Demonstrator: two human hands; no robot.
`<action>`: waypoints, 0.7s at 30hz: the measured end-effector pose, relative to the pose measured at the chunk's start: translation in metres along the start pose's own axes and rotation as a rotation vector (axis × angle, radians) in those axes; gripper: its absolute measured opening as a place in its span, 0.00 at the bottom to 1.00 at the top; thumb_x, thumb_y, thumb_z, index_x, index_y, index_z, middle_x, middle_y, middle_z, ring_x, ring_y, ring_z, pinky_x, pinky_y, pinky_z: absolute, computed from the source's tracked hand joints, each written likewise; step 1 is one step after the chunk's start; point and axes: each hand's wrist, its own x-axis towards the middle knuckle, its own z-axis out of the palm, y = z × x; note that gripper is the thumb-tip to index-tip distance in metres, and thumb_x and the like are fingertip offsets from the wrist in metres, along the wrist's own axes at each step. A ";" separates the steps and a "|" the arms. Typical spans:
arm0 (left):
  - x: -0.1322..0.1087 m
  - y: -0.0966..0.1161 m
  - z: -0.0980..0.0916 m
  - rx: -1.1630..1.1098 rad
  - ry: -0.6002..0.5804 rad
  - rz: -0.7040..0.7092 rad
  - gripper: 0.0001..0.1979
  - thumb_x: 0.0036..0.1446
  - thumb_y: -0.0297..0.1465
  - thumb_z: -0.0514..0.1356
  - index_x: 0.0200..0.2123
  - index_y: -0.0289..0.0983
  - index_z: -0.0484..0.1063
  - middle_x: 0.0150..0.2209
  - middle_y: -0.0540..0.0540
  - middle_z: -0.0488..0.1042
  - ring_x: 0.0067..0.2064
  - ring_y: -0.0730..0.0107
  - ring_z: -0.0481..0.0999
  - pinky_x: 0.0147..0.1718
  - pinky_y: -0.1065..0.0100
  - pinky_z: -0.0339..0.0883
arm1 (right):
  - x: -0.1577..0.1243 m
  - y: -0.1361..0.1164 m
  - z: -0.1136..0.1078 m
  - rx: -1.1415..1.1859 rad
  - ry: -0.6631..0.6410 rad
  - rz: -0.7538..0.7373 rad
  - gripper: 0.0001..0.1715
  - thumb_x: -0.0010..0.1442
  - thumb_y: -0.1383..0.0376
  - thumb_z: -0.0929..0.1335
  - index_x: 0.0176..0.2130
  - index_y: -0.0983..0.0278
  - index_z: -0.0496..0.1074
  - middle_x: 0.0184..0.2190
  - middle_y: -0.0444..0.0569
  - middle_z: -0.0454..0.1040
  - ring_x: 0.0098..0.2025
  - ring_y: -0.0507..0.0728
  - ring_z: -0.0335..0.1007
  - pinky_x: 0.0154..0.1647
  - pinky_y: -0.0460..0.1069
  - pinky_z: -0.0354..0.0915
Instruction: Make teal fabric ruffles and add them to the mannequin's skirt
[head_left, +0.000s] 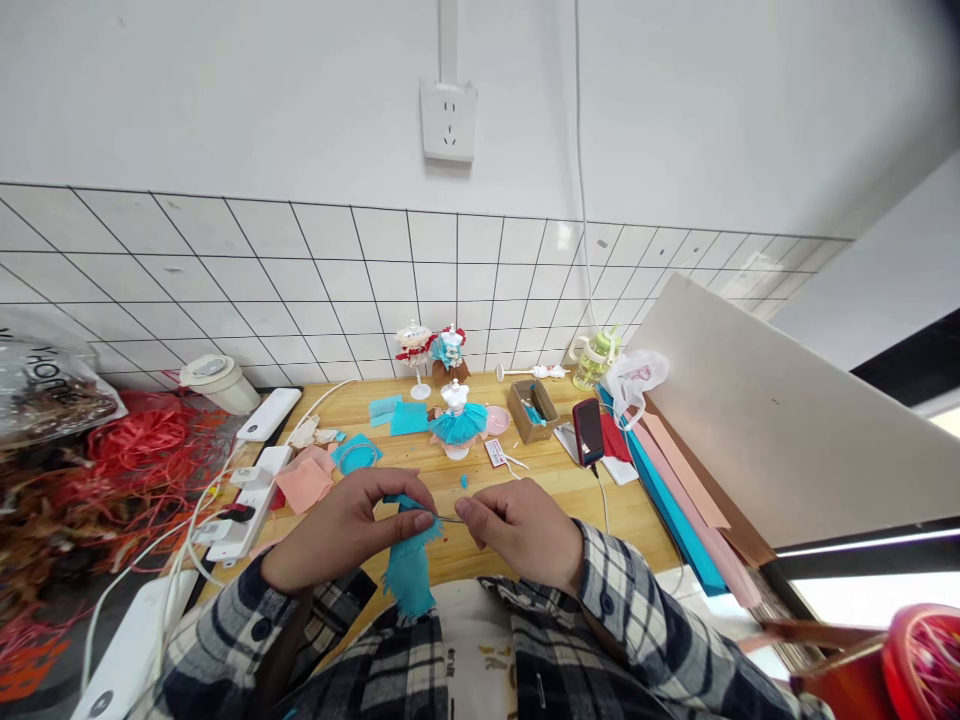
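My left hand is closed, pinching a frayed strip of blue crepe paper that hangs down in front of my shirt. Thumb and fingers of my right hand grip a thin metal piece, like a wire or needle, which reaches across to the blue strip at my left thumb. Its ends are hidden in my fingers. Behind both hands stands a small white dress form wearing a blue skirt. Two more little decorated dress forms, one with red and cream trim, one in blue and brown, are near the wall.
Blue sheets, a metal ring on blue paper and peach pieces lie left. A small cardboard box, pink dish, phone and paper rolls are right. A power strip with cables borders the left edge.
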 end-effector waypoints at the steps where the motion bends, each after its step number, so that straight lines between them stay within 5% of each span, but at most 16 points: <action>1: 0.001 0.001 0.000 0.006 0.013 -0.002 0.10 0.55 0.39 0.60 0.32 0.41 0.76 0.33 0.49 0.79 0.38 0.63 0.76 0.42 0.66 0.67 | 0.001 0.000 0.000 0.015 0.009 0.002 0.33 0.66 0.48 0.55 0.21 0.65 0.68 0.15 0.40 0.59 0.20 0.47 0.54 0.23 0.46 0.45; 6: 0.006 0.003 0.005 0.104 0.155 -0.042 0.13 0.56 0.42 0.58 0.32 0.39 0.76 0.32 0.48 0.79 0.36 0.65 0.76 0.38 0.69 0.68 | 0.006 0.002 0.000 0.182 0.138 0.010 0.30 0.63 0.44 0.58 0.29 0.65 0.70 0.19 0.40 0.61 0.23 0.49 0.56 0.26 0.45 0.49; 12: 0.013 0.003 0.012 0.230 0.356 -0.105 0.16 0.58 0.44 0.55 0.34 0.40 0.75 0.34 0.49 0.80 0.36 0.64 0.76 0.36 0.70 0.68 | 0.009 0.004 0.015 0.323 0.112 0.059 0.26 0.51 0.44 0.69 0.38 0.63 0.70 0.16 0.34 0.48 0.20 0.47 0.44 0.21 0.45 0.44; 21: 0.007 0.010 0.017 0.325 0.642 -0.176 0.15 0.56 0.45 0.56 0.37 0.41 0.75 0.36 0.48 0.80 0.39 0.62 0.77 0.37 0.68 0.69 | 0.015 -0.005 0.034 0.429 0.139 0.075 0.23 0.48 0.50 0.73 0.39 0.63 0.74 0.16 0.34 0.49 0.19 0.47 0.43 0.20 0.45 0.42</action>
